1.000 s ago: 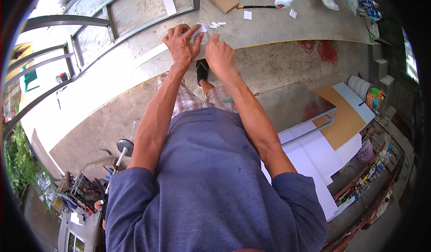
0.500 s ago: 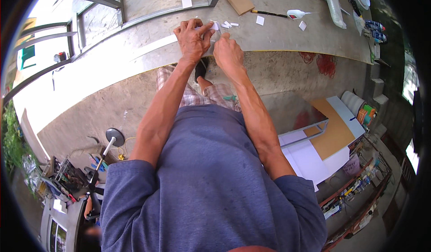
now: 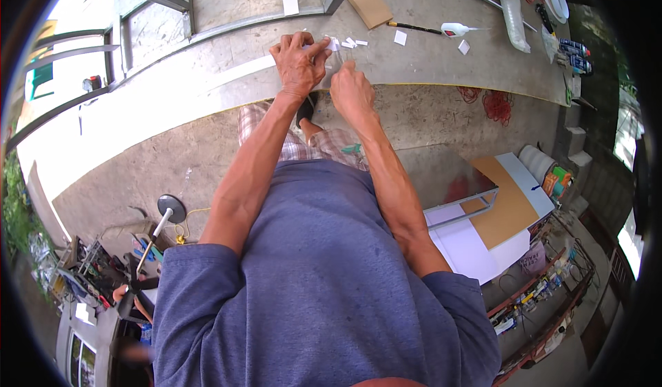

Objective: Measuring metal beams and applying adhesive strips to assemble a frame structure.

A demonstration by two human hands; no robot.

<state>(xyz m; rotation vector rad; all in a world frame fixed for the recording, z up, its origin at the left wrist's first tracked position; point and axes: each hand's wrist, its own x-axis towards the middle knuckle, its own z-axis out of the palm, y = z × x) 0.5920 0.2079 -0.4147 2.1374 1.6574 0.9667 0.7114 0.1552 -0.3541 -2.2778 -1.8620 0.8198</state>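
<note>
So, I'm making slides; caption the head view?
Bare hands beside small white pieces on a grey worktable, a white bottle lying to the right.

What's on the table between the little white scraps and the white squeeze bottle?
A flat white square and a thin dark stick lie there, as the head view shows.

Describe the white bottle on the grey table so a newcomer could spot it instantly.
Find the long grey table, then look beyond and right of the person's right hand. Just off the right end of a thin black stick lies a white bottle. Unlike the two flat white pieces nearby, it is rounded and tapers to a narrow nozzle pointing right.
</note>
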